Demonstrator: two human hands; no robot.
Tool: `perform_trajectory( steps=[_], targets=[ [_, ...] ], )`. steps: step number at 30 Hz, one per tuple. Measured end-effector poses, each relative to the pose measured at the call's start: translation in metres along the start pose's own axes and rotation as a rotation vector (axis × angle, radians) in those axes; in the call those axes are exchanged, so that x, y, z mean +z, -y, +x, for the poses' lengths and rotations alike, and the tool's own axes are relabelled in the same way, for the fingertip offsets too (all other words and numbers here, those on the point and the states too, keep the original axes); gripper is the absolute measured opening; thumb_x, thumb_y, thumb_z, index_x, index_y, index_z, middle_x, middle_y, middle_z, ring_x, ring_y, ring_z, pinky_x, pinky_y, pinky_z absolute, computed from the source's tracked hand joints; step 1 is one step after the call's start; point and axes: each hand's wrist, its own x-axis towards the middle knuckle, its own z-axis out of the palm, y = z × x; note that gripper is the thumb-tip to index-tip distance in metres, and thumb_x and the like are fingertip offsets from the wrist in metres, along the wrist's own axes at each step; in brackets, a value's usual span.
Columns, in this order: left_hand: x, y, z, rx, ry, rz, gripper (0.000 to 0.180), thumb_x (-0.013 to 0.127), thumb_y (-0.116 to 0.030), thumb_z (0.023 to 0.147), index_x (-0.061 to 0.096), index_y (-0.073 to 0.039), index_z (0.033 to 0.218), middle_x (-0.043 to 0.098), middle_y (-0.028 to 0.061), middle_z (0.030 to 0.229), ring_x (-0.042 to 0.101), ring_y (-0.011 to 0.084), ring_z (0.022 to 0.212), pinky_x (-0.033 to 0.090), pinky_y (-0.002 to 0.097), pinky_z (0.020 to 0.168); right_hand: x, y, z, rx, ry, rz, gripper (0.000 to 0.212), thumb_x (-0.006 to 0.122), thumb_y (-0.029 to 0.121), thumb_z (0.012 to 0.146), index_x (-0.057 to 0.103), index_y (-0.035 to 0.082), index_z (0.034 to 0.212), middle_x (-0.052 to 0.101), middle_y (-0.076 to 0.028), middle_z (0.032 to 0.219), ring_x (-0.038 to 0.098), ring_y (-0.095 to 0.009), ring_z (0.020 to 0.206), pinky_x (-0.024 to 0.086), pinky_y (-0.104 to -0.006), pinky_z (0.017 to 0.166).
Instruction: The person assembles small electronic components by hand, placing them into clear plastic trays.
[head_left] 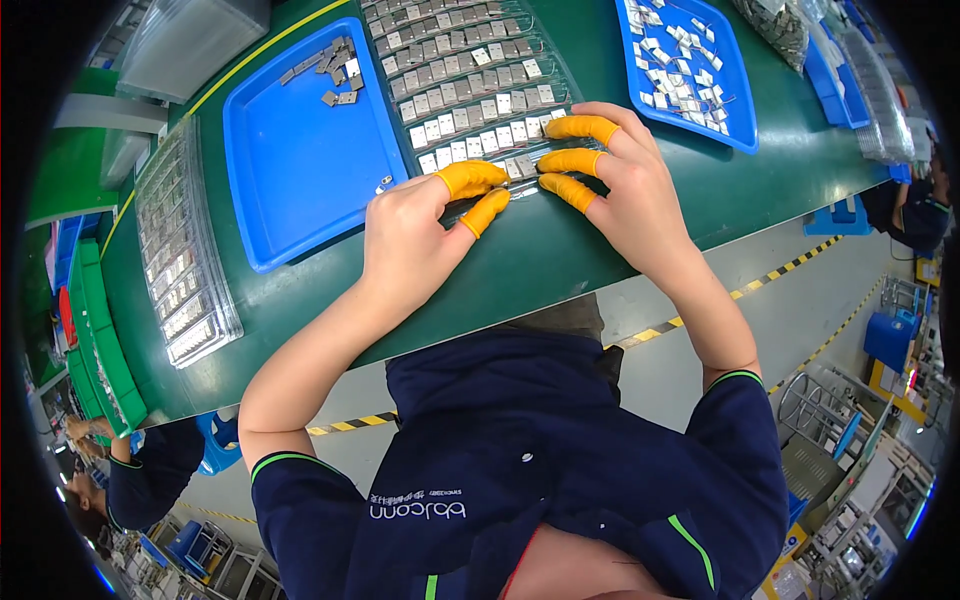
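A clear plastic tray [572, 88] with rows of small white and grey square parts [462, 150] lies before me. My left hand [415, 215], with orange finger cots on thumb and forefinger, is closed at the left part of the nearest row. From the right, my right hand [625, 180] bends its orange-covered fingertips onto that row's other end. A few square parts [520, 167] show between the two hands. The exact contact under the fingertips is partly hidden.
Left of the tray stands a blue bin [300, 225] with grey square parts in its far corner. Another blue bin [745, 125] at the far right holds white parts with thin leads. A filled clear tray [215, 290] lies at the left; a green bin [110, 360] is beyond it.
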Motion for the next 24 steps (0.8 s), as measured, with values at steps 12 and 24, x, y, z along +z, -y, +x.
perform_trajectory(
  steps=[12,24],
  targets=[
    [0.003,-0.005,0.001,-0.095,-0.090,-0.215,0.020,0.071,-0.003,0.070,0.067,-0.002,0.089,0.067,0.0094,0.082,0.066,0.0195,0.071,0.052,0.0264,0.065,0.007,0.001,-0.007,-0.044,-0.021,0.083,0.027,0.071,0.007,0.064,0.068,0.006,0.091,0.061,-0.005,0.093,0.053,-0.024,0.097,0.043,-0.0343,0.083],
    [-0.001,-0.028,0.017,-0.453,-0.066,-0.938,0.025,0.068,0.001,0.075,0.058,0.005,0.097,0.063,0.0078,0.092,0.063,0.0132,0.083,0.050,0.0233,0.076,0.001,0.011,0.001,-0.171,-0.314,0.061,0.021,0.074,0.010,0.056,0.069,0.009,0.077,0.064,0.000,0.088,0.056,-0.021,0.095,0.041,-0.0367,0.084]
  ],
)
